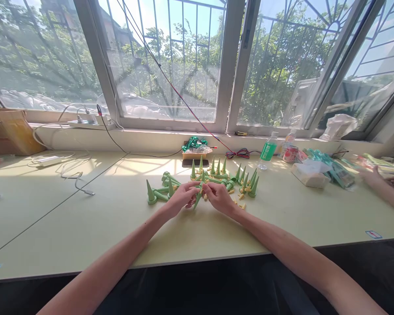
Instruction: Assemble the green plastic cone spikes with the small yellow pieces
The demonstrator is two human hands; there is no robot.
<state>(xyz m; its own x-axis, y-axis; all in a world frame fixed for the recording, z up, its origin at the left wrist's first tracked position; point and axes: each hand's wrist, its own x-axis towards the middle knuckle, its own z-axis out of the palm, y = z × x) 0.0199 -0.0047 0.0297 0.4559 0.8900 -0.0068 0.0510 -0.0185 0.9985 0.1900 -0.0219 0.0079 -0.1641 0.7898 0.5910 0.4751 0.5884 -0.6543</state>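
Both my hands meet over the table around one green cone-shaped piece (198,199), its tip slanting down toward me. My left hand (183,197) has its fingers closed round the piece from the left. From the right, my right hand (218,197) pinches at its upper end. Several similar green cones, such as one standing upright (150,192) on the left and another (253,188) on the right, surround my hands, some upright, some lying down. Small yellow pieces (242,206) are scattered among the cones on the right.
A phone (195,163) lies beyond the cones, before a small box (193,155) with green material. A bottle (268,151), a can (290,153) and a tissue pack (310,173) stand at right. Another person's hand (374,178) reaches in at far right.
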